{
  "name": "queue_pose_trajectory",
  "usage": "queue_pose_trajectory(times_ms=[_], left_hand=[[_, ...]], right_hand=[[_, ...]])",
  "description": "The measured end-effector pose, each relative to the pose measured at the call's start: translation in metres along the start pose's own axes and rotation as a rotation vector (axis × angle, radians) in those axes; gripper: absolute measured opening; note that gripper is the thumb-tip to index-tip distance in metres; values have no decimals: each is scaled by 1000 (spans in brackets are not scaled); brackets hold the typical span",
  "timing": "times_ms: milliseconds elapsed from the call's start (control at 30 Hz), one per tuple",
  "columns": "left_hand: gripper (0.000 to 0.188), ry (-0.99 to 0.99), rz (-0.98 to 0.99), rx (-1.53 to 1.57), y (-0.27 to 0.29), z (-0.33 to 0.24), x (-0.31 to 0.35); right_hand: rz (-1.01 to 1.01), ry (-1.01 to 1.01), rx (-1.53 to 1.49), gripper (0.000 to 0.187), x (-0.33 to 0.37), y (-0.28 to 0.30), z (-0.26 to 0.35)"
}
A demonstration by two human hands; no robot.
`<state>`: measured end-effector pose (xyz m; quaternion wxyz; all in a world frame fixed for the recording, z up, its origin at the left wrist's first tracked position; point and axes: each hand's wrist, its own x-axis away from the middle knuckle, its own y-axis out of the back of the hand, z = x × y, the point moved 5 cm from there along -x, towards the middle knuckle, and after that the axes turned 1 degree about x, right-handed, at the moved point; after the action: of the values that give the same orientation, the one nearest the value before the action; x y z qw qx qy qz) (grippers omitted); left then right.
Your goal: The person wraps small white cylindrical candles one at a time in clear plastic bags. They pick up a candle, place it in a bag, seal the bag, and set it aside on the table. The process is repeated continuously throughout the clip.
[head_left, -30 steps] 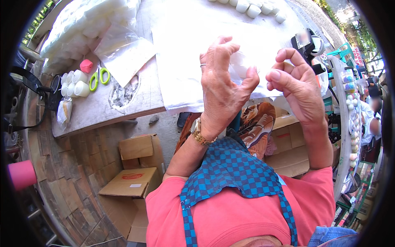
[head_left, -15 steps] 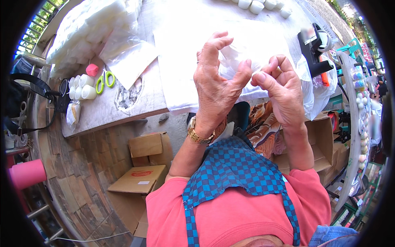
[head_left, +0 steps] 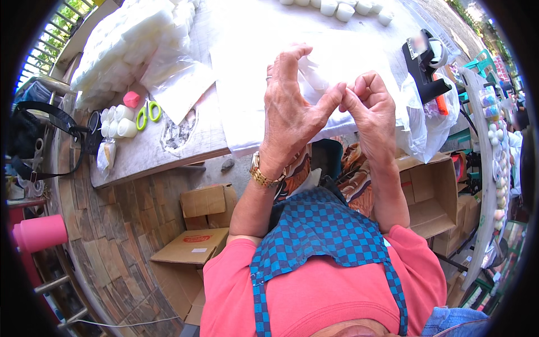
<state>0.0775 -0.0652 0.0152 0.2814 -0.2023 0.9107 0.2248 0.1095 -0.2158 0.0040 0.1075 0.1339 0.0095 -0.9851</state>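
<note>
Left hand (head_left: 292,112): thumb and forefinger pinched on clear plastic wrap (head_left: 310,76), other fingers spread | Right hand (head_left: 368,109): curled, pinching same wrap | Wrap: between both hands, fingertips touching, above surface (head_left: 168,146) | Nearer hand: equal.

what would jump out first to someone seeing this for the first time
Two raised hands fill the middle: the left hand and right hand pinch a thin white plastic bag between their fingertips over the table. Left of them lie green scissors beside small white cups, and open cardboard boxes sit on the brick floor below.
</note>
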Motion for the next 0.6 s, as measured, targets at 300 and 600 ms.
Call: queue_pose_trajectory(times_ms=[300, 600], left_hand=[[64, -53, -25, -43, 3, 8, -2], [71, -95, -27, -139, 1, 8, -3]], right_hand=[[49, -69, -21, 32, -3, -9, -22], [54, -87, -166, 21, -4, -15, -44]])
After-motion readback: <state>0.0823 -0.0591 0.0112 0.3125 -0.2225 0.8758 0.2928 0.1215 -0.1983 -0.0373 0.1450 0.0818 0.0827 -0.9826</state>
